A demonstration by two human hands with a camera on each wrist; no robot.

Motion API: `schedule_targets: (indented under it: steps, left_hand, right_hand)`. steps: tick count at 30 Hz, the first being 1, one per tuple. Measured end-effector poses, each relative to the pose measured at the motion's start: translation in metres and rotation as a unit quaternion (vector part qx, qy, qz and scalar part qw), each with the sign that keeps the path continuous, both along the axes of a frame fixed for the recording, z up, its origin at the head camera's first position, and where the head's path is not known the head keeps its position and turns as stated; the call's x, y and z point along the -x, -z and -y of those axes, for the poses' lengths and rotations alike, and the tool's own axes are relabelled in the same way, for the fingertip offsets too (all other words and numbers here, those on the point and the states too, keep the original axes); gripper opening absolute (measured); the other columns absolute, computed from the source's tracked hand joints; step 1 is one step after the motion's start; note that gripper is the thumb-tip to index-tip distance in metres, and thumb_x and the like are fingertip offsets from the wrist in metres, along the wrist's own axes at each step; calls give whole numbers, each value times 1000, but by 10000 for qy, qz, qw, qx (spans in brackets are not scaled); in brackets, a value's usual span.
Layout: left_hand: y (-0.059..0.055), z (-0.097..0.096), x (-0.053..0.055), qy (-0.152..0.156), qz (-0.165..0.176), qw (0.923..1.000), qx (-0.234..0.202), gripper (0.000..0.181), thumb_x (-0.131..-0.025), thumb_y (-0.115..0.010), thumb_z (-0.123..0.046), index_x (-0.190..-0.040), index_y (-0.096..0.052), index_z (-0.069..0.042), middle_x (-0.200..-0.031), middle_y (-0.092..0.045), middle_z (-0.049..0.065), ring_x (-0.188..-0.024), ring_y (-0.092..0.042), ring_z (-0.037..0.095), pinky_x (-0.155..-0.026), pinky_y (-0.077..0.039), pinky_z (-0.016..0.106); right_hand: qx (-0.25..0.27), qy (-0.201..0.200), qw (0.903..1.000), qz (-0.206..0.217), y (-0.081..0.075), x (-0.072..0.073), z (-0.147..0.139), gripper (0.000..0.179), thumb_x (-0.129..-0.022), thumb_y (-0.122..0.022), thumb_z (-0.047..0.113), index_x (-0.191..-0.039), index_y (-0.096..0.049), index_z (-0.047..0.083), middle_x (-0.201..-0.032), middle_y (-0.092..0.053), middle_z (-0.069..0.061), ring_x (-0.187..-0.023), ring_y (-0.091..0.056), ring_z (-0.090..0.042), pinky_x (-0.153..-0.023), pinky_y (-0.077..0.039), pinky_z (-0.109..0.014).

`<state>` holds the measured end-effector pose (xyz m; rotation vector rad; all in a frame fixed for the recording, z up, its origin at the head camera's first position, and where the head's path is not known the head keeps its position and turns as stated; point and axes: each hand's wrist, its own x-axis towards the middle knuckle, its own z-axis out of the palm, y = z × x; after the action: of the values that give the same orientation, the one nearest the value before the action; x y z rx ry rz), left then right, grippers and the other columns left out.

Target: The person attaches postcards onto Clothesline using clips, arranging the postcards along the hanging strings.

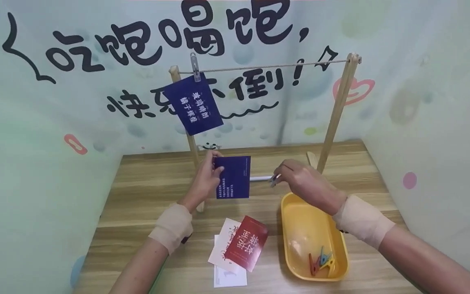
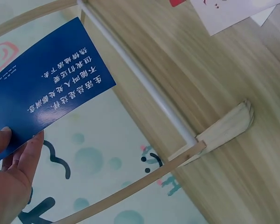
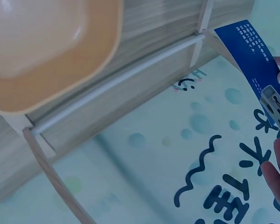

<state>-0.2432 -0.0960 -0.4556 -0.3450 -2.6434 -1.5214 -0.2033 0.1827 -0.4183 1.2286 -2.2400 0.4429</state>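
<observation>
My left hand [image 1: 209, 175] pinches a dark blue card [image 1: 235, 177] by its left edge, thumb on the face with white writing. In the left wrist view the same card [image 2: 60, 79] stands between thumb and fingers. To its right, my right hand [image 1: 302, 179] holds a grey clothespin [image 1: 273, 180] by its end, pointing toward the card. The right wrist view shows this clothespin [image 3: 276, 105] overlapping the card [image 3: 252, 60]. Above, another blue card [image 1: 194, 104] hangs tilted from the string [image 1: 255, 67], held by a clear grey clothespin [image 1: 195, 67] near the left post.
Wooden posts [image 1: 335, 118] carry the string, with a white rod [image 1: 260, 178] between them low down. A yellow tray [image 1: 286, 228] with several coloured clothespins [image 1: 320, 263] stands at the right. Left of it lie a red card [image 1: 248, 245] and white cards [image 1: 230, 277].
</observation>
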Motion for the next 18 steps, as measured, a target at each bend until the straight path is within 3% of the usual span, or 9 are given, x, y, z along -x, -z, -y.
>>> schedule_targets:
  steps: [6,12,18]
  left_hand:
    - [-13,0,7,158,-298,9994,111,29,-96,-50,12,-120,-42,-2,-132,-54,22,-115,-57,32,-101,-50,47]
    - [-32,6,14,53,-625,9964,575,28,-97,-52,7,-121,-44,-5,-123,-60,19,-110,-57,32,-102,-46,46]
    - [-50,7,23,-12,-803,9947,643,28,-96,-52,6,-121,-44,-4,-123,-61,23,-110,-57,34,-104,-46,47]
  right_hand:
    - [-71,-27,9999,-135,-16,8,5,17,-81,-74,-9,-94,-66,-1,-88,-70,-8,-81,-72,-20,-69,-60,-26]
    - [-100,166,9990,-408,-33,18,12,10,-84,-74,-3,-91,-68,2,-84,-68,-7,-79,-70,-20,-66,-60,-27]
    - [-78,141,9999,-30,-57,33,18,7,-88,-69,-7,-93,-70,-2,-87,-70,-11,-83,-72,-22,-74,-61,-29]
